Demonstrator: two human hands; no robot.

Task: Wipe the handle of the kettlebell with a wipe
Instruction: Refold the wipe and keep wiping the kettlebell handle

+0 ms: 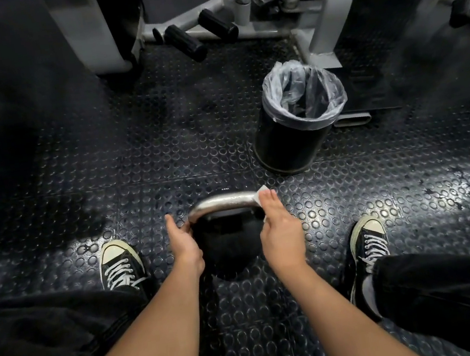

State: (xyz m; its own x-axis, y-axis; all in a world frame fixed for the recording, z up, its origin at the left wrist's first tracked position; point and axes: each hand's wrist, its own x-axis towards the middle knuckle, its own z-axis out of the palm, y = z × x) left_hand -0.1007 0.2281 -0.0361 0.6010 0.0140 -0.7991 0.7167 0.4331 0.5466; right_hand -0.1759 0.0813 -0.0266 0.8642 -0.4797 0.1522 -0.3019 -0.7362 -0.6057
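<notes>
Studded rubber floor (139, 149): dark, it lay under everything, stretching out beyond your fingertips and to both sides of them. Grey machine frame (333, 7): it stood well beyond your fingers at the far edge of the floor, with black foot pegs (184, 42) jutting from its base. Black bin (291, 136): lined with a clear bag (303, 89), it stood upright beyond your right fingertips and slightly outward of them, apart from the kettlebell. Kettlebell (229, 254): black body, it sat on the floor between your two hands, below and nearer to you than your fingers. Sneakers: your left sneaker (120, 264) sat outward of the left fingers, your right sneaker (367, 237) outward of the right fingers, both black with white laces. Handle (222, 202): a silvery arch, it spanned from your left fingers to your right fingers. Left hand (182, 239): you curled its fingers about the handle's left leg, thumb raised on the outer side. Right hand (279, 226): its fingers lay extended along the handle's right bend and pressed the wipe there; whether the thumb wrapped underneath could not be told. Wipe (261, 193): white, it lay sandwiched between your right fingers and the handle, one corner showing just past the fingertips.
</notes>
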